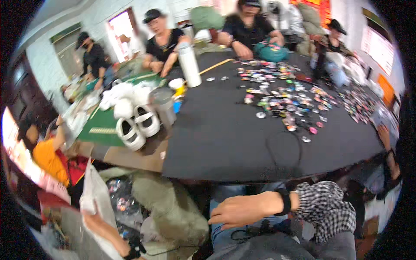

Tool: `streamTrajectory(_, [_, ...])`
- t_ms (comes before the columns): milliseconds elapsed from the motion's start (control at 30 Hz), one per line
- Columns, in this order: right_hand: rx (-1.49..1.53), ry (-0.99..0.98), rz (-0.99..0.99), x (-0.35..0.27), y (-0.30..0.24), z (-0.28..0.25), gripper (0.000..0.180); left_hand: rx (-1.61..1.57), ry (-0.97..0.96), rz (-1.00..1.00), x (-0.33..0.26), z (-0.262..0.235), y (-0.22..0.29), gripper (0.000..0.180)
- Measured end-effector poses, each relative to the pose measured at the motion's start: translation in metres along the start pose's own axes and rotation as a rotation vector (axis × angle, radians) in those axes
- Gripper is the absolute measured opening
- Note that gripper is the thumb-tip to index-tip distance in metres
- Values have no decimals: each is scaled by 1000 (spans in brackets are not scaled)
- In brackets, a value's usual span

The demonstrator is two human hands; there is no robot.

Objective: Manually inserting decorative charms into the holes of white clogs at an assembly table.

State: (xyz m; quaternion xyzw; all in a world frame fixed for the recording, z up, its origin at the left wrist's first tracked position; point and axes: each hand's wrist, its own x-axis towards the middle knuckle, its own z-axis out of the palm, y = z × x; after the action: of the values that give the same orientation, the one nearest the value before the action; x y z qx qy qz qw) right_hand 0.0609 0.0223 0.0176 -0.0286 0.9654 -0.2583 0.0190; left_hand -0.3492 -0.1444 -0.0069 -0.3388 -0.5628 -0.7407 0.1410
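Head view: white plastic bag [94,190] stands at lower left, beside a clear bag of small pieces [123,201] and an olive sack [169,199], with the left hand [102,229] against it; fingertips lost in film and blur, cannot tell whether they grip. Judged handling: thin film probably wants a broad hold on its rim and slow, even support to avoid tearing. Right hand [240,210] appears empty, fingers loosely extended leftward, back up, held over the lap
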Motion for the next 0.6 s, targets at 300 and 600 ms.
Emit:
streamTrajectory(300, [260, 446, 1, -34, -31, 7, 45, 517, -112, 118, -29, 106, 149, 36])
streamTrajectory(600, [114, 617, 227, -147, -80, -27, 36, -247, -1559, 338, -128, 206, 148, 17])
